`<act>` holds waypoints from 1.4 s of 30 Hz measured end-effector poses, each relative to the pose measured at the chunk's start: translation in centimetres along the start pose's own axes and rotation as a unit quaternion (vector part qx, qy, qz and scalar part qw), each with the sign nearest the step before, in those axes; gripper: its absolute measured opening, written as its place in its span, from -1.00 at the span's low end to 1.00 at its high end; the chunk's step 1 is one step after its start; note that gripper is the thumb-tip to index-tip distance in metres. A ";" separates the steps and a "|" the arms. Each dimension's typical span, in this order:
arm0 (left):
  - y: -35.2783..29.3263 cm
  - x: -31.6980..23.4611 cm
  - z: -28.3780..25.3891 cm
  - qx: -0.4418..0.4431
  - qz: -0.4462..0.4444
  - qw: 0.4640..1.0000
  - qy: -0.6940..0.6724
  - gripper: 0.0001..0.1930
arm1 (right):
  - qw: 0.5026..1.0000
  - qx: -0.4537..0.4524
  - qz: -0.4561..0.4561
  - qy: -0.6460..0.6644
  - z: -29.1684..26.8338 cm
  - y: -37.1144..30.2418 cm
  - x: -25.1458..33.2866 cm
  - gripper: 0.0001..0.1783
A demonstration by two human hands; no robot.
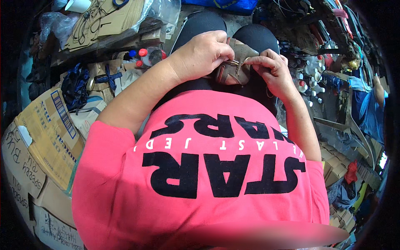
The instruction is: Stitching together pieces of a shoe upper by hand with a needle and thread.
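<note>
A taupe leather shoe (233, 71) with darker edging rests between my knees. My left hand (210, 54) is closed, its fingertips pinching at the shoe's left side. From the right, my right hand (273, 70) is bent over the shoe, thumb and finger pressed together on a thin pale lace (237, 62). The lace runs across the shoe's opening between the two hands. The shoe's underside is hidden by my legs, and its far end lies partly behind my fingers.
Flat cardboard sheets (106, 27) with a dark cord lie at the upper left, near red-capped plastic bottles (148, 56). A large cardboard box (50, 133) stands at my left. Several small white bottles (312, 79) and a blue cloth (370, 112) are at the right.
</note>
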State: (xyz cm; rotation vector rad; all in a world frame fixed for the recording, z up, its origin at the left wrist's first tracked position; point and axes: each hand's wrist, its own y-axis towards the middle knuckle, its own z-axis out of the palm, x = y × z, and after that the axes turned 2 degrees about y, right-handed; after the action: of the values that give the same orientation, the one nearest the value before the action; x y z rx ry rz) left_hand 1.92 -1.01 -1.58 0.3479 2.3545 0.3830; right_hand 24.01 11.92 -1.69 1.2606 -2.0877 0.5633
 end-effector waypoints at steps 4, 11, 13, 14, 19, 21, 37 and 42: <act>0.0 0.0 0.2 -0.013 0.012 1.000 0.006 -0.87 | 1.000 -0.009 -0.008 -0.010 0.1 -0.1 0.1 -0.70; -0.2 0.0 0.0 -0.009 0.001 1.000 0.000 -0.88 | 1.000 -0.015 -0.012 0.001 0.2 0.0 -0.4 -0.70; -0.2 0.0 0.0 -0.003 -0.005 1.000 -0.006 -0.89 | 1.000 -0.015 -0.017 0.001 0.2 0.0 -0.4 -0.70; -0.2 0.0 0.0 -0.003 -0.004 1.000 -0.005 -0.89 | 1.000 -0.008 -0.008 0.006 0.1 0.0 -0.4 -0.69; 0.1 -0.2 0.3 0.008 -0.002 1.000 0.001 -0.88 | 1.000 -0.003 -0.009 0.004 0.2 0.0 -0.6 -0.70; 0.2 -0.2 0.8 0.000 0.032 0.999 0.005 -0.87 | 1.000 -0.015 -0.023 0.008 0.3 0.0 -0.6 -0.70; -0.2 2.1 0.8 0.052 -0.076 0.989 -0.112 -0.78 | 0.996 -0.017 -0.086 0.018 0.1 0.4 -1.2 -0.67; -0.3 2.0 0.6 0.059 -0.069 0.989 -0.116 -0.76 | 0.999 0.014 -0.026 0.021 -0.2 0.0 -1.2 -0.67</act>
State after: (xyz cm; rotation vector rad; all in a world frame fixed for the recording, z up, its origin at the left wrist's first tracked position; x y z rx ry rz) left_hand 0.88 -0.41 -3.37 0.2684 2.1615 0.1298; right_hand 24.50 12.79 -2.42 1.3036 -2.0136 0.5924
